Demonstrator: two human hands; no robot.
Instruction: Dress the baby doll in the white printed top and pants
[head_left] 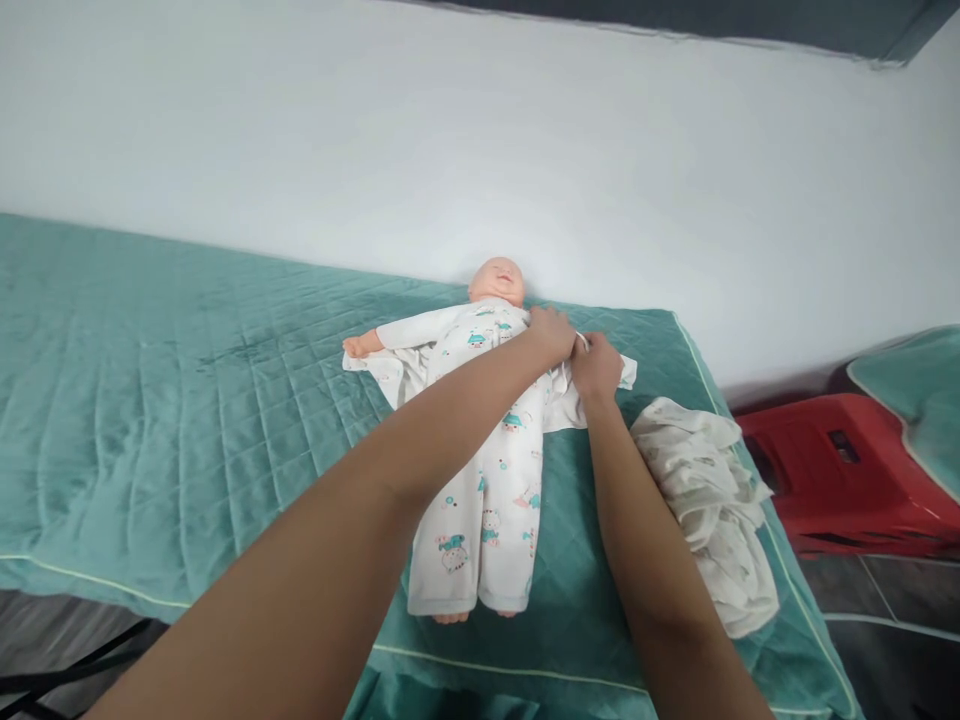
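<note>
1. The doll (pixel 484 385) is lying on its back on the green quilted cover (pixel 262 390), its head near the wall (pixel 337 150) and its feet toward the person, probably so that both its sides are easy to reach.
2. The left hand (pixel 551 333) is resting at the doll's shoulder, on the picture's right side, perhaps for keeping the body steady. Its fingers are bending, but I cannot tell if they are gripping cloth or the arm.
3. The right hand (pixel 598 367) is working just beside it, with curled fingers closing on some white fabric (pixel 582 341), which seems to be held between the two hands, maybe to keep it taut.
4. An opened printed garment (pixel 386 372) is spreading out at both sides of the doll and seems to be lying beneath it, likely placed flat so the arms can be reaching its sleeves.
5. The crumpled white cloth (pixel 709 510) is lying near the right forearm, apparently set aside.
</note>
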